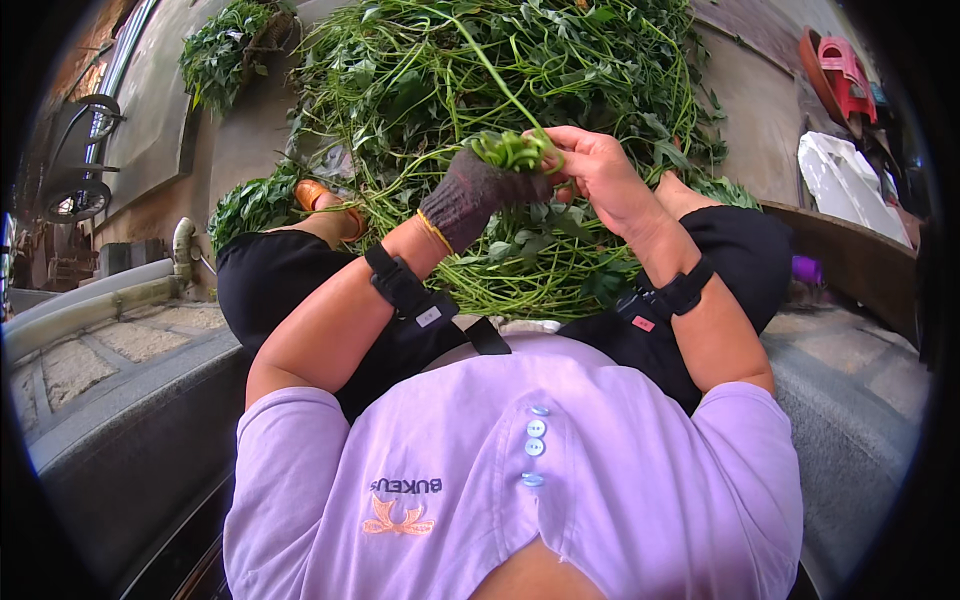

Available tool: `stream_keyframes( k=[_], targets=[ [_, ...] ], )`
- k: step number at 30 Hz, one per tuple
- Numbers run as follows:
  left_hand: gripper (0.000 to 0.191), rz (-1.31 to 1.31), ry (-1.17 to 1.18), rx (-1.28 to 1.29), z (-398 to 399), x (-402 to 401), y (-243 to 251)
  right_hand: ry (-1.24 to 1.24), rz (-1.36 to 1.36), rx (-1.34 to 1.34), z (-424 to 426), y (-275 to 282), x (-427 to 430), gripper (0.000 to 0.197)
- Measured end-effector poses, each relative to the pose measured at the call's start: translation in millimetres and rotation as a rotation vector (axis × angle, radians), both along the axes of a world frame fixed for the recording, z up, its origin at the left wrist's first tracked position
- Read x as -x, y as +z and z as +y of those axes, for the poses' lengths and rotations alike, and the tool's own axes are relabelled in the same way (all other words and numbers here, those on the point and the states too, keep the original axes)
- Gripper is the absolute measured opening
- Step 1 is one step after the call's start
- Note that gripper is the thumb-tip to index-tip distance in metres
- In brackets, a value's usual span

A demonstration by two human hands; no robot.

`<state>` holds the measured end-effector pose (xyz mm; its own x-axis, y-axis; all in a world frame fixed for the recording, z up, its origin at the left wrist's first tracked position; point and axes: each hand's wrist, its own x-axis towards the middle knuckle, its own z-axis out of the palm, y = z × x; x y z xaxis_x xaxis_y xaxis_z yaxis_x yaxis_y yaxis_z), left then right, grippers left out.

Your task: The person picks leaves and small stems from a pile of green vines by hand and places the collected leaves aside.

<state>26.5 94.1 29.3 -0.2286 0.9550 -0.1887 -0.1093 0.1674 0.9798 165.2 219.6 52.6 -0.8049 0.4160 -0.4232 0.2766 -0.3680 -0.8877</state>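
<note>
My left hand (pixel 487 187), in a dark knit glove with a yellow cuff edge, is closed around a bundle of green leafy stems (pixel 514 150). The stem ends stick up out of the fist, and leaves hang below it. With bare fingers, my right hand (pixel 600 169) pinches one long green stem (pixel 499 79) beside that bundle; the stem runs up and away to the far side. Beneath and beyond both hands spreads a large heap of leafy green vines (pixel 570 60), which reaches back between my legs.
A separate bunch of leafy vines (pixel 221 56) lies at the far left, and another leafy pile (pixel 259 206) by my left foot. Pipes (pixel 97 300) run along the left. At right are a red plastic stool (pixel 847 75), a white sack (pixel 847 184) and a wooden board (pixel 847 247).
</note>
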Motion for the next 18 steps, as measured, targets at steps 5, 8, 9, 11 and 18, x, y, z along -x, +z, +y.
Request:
stream_keyframes(
  k=[5,8,9,11,18],
  targets=[
    [0.020,-0.262,0.189,0.086,-7,12,10,0.124,0.032,-0.054,1,5,-4,0.040],
    [0.020,-0.052,0.158,0.090,-10,9,7,0.121,-0.050,0.026,4,3,-9,0.039],
    [0.020,-0.052,0.154,0.089,-9,6,8,0.115,-0.074,0.038,6,4,-10,0.038],
    [0.022,-0.107,0.166,0.039,-6,-4,9,0.040,-0.048,0.074,4,0,-9,0.038],
    [0.030,0.159,0.111,0.240,-2,-3,9,0.091,0.020,0.024,4,8,-13,0.052]
  ],
)
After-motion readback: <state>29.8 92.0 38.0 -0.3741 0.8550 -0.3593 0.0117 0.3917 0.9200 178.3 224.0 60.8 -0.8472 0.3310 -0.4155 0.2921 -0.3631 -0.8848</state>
